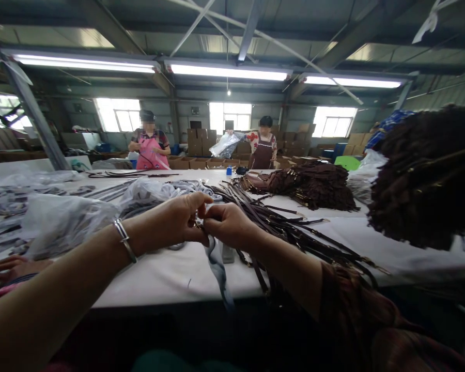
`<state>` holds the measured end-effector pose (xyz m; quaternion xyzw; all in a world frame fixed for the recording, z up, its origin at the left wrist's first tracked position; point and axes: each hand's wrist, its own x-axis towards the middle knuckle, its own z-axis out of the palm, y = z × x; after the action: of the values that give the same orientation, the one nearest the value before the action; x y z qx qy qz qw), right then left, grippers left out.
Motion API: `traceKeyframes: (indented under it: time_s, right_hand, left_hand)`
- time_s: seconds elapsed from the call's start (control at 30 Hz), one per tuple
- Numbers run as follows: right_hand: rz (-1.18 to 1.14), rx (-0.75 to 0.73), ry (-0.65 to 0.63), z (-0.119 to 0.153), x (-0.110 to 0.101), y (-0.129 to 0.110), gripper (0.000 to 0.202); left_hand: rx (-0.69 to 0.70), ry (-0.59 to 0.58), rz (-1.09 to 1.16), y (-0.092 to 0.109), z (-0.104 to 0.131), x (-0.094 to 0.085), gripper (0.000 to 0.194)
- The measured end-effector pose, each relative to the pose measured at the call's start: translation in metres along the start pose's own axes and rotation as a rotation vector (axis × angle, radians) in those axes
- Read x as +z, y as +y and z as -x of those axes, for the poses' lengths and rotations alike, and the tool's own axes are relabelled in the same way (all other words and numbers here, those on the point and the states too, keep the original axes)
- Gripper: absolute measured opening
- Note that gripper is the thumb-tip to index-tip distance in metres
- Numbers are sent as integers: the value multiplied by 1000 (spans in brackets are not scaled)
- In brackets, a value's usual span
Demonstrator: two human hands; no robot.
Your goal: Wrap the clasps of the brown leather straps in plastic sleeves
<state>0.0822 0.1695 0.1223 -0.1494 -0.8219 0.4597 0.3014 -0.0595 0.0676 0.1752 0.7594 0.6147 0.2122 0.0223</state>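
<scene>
Both of my hands meet above the near part of the white table (158, 284). My left hand (180, 219), with a silver bangle on its wrist, is closed in a pinch on a small metal piece at a strap's end, mostly hidden by the fingers. Thumb and fingers of my right hand (227, 222) pinch the same spot. From between them a grey strap (217, 271) hangs down, twisted, past the table's front edge. Just right of my right hand lie many dark brown straps (271, 222) with gold-coloured metal ends.
Grey straps and clear plastic bags (70, 222) cover the left side. A brown pile (318, 186) lies back right; a larger dark heap (426, 175) rises at the right. Another person's hand (11, 268) rests at the left edge. Two people stand across the table.
</scene>
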Motion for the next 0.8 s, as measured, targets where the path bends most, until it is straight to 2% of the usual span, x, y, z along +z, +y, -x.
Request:
traceKeyframes:
  time_s: [0.07, 0.17, 0.3, 0.37, 0.4, 0.47, 0.53, 0.57, 0.63, 0.7, 0.8]
  right_hand:
    - [53, -81, 8, 1, 1, 0, 11]
    - [-9, -107, -46, 4, 0, 2, 12]
    - [-331, -65, -51, 12, -8, 18, 17]
    - [-499, -55, -70, 19, -8, 35, 34]
    - [-570, -35, -118, 25, -6, 45, 46]
    - [-669, 62, -306, 43, 7, 70, 66]
    - [-704, 202, -488, 69, 29, 96, 70]
    - [-694, 269, -531, 84, 42, 110, 66]
    - [-677, 383, -458, 114, 68, 134, 52]
    - [-691, 468, -343, 138, 86, 151, 51]
    - [-761, 517, -321, 152, 85, 152, 52]
  left_hand:
    - [-12, -6, 24, 1, -1, 7, 63]
    - [-3, -34, -19, 3, 0, 14, 50]
    - [15, -17, 52, 3, 6, 7, 26]
    - [-3, 22, 179, 3, 9, -2, 21]
    - [-17, 67, 242, 3, 10, -7, 20]
    - [-94, 183, 340, 3, 13, -16, 18]
    - [-214, 348, 377, 1, 15, -26, 20]
    - [-275, 447, 361, -1, 16, -31, 23]
    - [-369, 648, 221, -10, 18, -43, 34]
    - [-404, 789, -25, -25, 21, -56, 45]
    - [-400, 796, -363, -61, 29, -70, 48]
